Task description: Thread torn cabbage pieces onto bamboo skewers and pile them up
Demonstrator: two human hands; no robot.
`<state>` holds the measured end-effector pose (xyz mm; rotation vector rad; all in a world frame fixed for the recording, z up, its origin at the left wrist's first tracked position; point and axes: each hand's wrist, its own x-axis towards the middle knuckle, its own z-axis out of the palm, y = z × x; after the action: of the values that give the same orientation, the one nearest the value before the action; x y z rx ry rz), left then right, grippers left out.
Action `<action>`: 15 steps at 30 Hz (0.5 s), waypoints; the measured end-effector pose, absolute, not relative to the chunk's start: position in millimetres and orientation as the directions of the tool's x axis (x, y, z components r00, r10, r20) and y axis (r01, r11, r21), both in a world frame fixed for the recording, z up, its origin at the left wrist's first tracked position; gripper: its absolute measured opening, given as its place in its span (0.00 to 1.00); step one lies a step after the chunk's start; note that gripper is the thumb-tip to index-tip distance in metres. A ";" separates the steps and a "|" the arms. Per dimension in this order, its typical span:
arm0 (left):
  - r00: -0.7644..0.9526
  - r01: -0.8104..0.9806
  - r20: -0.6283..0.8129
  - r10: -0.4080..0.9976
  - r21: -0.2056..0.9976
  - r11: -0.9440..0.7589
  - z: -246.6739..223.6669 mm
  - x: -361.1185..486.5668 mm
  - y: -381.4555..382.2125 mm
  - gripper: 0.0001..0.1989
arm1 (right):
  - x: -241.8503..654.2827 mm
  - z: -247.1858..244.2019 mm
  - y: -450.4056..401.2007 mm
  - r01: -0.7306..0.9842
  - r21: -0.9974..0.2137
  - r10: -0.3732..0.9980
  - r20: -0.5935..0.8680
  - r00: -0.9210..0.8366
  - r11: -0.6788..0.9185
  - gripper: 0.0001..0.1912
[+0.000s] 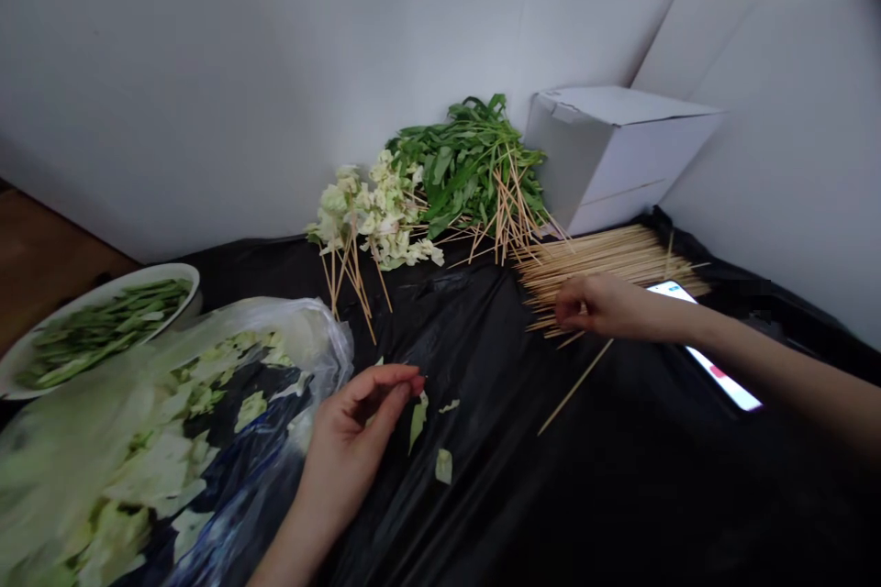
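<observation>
My left hand is raised over the black plastic sheet, thumb and fingertips pinched together; what they hold, if anything, is too small to name. Small cabbage scraps lie just right of it. My right hand reaches to the front edge of a pile of wooden skewers, its fingers curled; whether a skewer is between them is hidden. One loose skewer lies in front of the pile. At my left, a clear plastic bag spreads open with torn cabbage leaves in it.
Skewered cabbage and skewered leafy greens lie along the wall. A white box stands behind the skewer pile. A lit phone lies under my right forearm. A white bowl of cut green vegetables is at the far left.
</observation>
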<state>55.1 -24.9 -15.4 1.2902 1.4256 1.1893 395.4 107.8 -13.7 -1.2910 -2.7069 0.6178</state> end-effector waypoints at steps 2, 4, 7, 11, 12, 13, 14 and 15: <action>-0.107 0.181 0.001 0.994 0.983 0.018 -15.6 55.4 -24.5 0.08 | 401.4 -19.1 97.0 0.740 -0.348 0.765 -0.091 -0.637 0.575 0.07; -0.109 0.177 0.000 0.994 0.984 0.020 -15.7 56.0 -24.4 0.09 | 402.1 -22.6 90.6 0.731 -0.302 0.761 -0.027 -0.648 0.612 0.07; -0.104 0.191 0.007 0.995 0.982 0.013 -16.5 56.3 -24.6 0.08 | 398.0 -24.3 89.3 0.748 -0.221 0.774 0.054 -0.631 0.626 0.08; -0.089 0.214 0.027 0.996 0.977 -0.007 -18.4 55.5 -24.1 0.07 | 390.0 -25.1 92.8 0.763 -0.160 0.776 0.042 -0.629 0.626 0.07; -0.089 0.211 0.030 0.996 0.977 -0.011 -18.7 55.1 -23.9 0.07 | 388.0 -26.0 93.1 0.761 -0.137 0.771 0.036 -0.636 0.635 0.07; -0.089 0.209 0.030 0.996 0.978 -0.010 -18.9 54.5 -23.7 0.07 | 386.1 -27.2 92.8 0.758 -0.114 0.765 0.032 -0.643 0.642 0.07; -0.090 0.207 0.025 0.996 0.978 -0.006 -18.7 53.8 -23.6 0.07 | 384.1 -28.7 92.2 0.756 -0.091 0.761 0.030 -0.648 0.648 0.07; -0.092 0.205 0.015 0.996 0.979 0.004 -18.3 52.8 -23.6 0.08 | 382.2 -30.3 91.2 0.753 -0.067 0.755 0.030 -0.655 0.655 0.07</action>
<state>52.8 -23.6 -18.3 1.3190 1.4294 1.1779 382.2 91.2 -30.3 -1.2799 -2.8076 0.0742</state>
